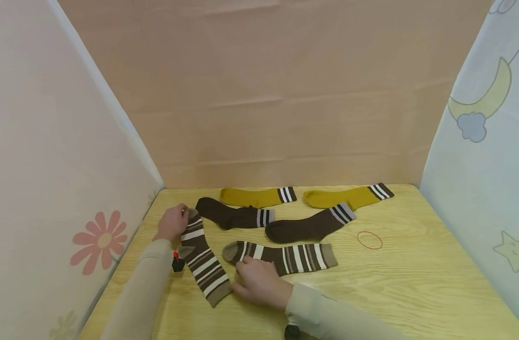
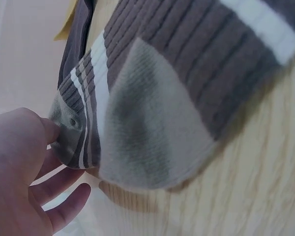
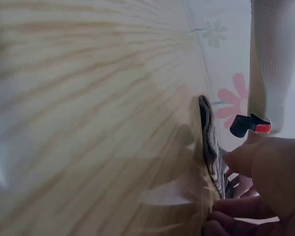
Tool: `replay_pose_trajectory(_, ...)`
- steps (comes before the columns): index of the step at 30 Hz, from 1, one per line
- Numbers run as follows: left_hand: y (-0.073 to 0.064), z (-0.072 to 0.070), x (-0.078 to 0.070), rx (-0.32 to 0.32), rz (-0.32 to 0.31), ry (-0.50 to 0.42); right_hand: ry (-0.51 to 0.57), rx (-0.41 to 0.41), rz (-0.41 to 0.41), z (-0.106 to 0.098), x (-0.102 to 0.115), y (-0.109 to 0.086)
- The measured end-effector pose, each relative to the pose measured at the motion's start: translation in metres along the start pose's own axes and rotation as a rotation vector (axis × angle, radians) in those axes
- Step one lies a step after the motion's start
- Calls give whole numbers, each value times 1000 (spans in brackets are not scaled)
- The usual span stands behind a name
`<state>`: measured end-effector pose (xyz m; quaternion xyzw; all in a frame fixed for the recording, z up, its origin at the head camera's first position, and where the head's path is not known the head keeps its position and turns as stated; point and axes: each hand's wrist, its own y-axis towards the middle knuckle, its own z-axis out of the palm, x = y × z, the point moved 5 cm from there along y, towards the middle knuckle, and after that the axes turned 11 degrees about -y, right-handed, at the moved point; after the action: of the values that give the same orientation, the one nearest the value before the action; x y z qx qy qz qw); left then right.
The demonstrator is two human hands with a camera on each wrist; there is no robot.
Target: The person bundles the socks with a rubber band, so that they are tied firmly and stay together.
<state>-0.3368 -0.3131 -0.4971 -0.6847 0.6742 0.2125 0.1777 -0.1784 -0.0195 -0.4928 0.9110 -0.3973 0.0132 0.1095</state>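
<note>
The left hand (image 1: 173, 223) has the toe end of a striped sock (image 1: 202, 253) pinched, thumb on top. The right hand (image 1: 261, 283) is down by the cuff, thumb right up at the edge, but honestly I can't tell if it's got a grip on anything. The sock lies slantwise on the desk (image 1: 412, 269) between the two.

I'd guess it weighs next to nothing: soft, a bit stretchy, nothing to break, probably not slippery, just floppy enough to sag or wrinkle if you lift one end only. I'd take it by toe and cuff together and keep it flat.

Looks-wise it's dark brown ribbed knit with white and tan bands, plus greyish-tan toe, heel and cuff. The other striped sock (image 1: 304, 259) is just beyond the right hand, pretty much a match, with two dark socks (image 1: 299, 230) farther out.
</note>
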Motion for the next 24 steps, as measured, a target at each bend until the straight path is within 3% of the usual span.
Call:
replay_pose_trajectory(7, -2, -4, -3, -16, 12, -6, -38, 35, 34, 10, 10, 6)
replay_pose_trajectory(18, -1, -5, -3, -8, 4, -16, 46, 124, 131, 12, 15, 10)
replay_pose_trajectory(24, -1, -3, 0, -11, 0, -10, 94, 138, 140, 14, 19, 8)
